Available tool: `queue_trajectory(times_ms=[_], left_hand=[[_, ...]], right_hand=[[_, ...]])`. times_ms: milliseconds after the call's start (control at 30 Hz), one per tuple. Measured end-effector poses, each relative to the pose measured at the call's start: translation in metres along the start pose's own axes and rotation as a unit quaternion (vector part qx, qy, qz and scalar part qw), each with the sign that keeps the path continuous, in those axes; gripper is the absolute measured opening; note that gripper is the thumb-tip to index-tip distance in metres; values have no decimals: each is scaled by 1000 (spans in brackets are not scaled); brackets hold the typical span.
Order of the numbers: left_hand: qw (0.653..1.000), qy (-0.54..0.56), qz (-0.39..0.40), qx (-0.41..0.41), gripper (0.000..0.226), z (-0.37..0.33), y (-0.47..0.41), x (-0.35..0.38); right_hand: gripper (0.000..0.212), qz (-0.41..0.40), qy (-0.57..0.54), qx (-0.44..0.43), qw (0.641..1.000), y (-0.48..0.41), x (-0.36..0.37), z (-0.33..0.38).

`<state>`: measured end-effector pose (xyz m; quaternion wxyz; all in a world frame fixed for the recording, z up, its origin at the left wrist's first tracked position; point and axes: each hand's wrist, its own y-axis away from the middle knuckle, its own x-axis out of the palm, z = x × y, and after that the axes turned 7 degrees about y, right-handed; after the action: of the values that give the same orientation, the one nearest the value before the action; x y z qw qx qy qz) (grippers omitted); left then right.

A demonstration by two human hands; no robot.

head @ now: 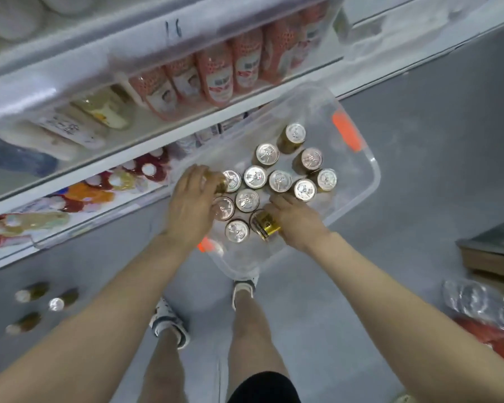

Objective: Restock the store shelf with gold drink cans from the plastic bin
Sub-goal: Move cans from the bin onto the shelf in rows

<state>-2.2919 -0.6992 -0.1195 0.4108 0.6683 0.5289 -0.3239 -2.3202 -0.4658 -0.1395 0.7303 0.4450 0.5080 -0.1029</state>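
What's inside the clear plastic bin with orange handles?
Many gold drink cans, mostly upright. The right hand grips a tilted one; the left hand grips another, covering its top.

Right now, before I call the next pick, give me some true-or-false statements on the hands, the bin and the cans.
1. The right hand grips a tilted gold can. True.
2. The plastic bin is opaque blue. False: it is clear, with orange handles.
3. The bin stands on the shelf. False: it stands on the grey floor before the shelf.
4. The loose cans in the bin stand upright. True.
5. The left hand hangs away from the bin. False: it curls round a second can in the bin.
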Motion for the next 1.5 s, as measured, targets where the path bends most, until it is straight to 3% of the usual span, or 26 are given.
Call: queue_trajectory(times_ms=[133, 300, 500, 800, 967, 1067, 1233, 1367, 1500], left_hand=[[998, -54, 28, -31, 69, 11, -8, 7], [981, -178, 71, -30, 67, 16, -14, 15], [972, -231, 36, -27, 48, 17, -21, 19], [999, -30, 25, -24, 62, -11, -20, 13], [1000, 3, 24, 15, 64, -20, -29, 29], [1000, 11, 16, -12, 64, -16, -29, 43], [996, 59, 27, -58, 74, -14, -25, 54], [991, 103, 27, -81, 67, -17, -26, 47], [980, 169, 16, -108, 69, -22, -12, 19]], right_hand=[[60, 65, 9, -2, 998, -28, 13, -8], [72, 96, -50, 21, 994, -33, 15, -18], [81, -24, -218, 124, 968, -15, 11, -29], [67, -190, -249, 229, 922, -11, 18, -23], [65, -183, -207, 210, 938, -18, 18, -34], [62, -195, -204, 185, 941, -20, 23, -36], [38, -194, -218, 200, 936, -29, 23, -28], [40, -174, -210, 227, 935, -33, 11, -23], [57, -200, -290, 252, 901, -18, -6, -20]])
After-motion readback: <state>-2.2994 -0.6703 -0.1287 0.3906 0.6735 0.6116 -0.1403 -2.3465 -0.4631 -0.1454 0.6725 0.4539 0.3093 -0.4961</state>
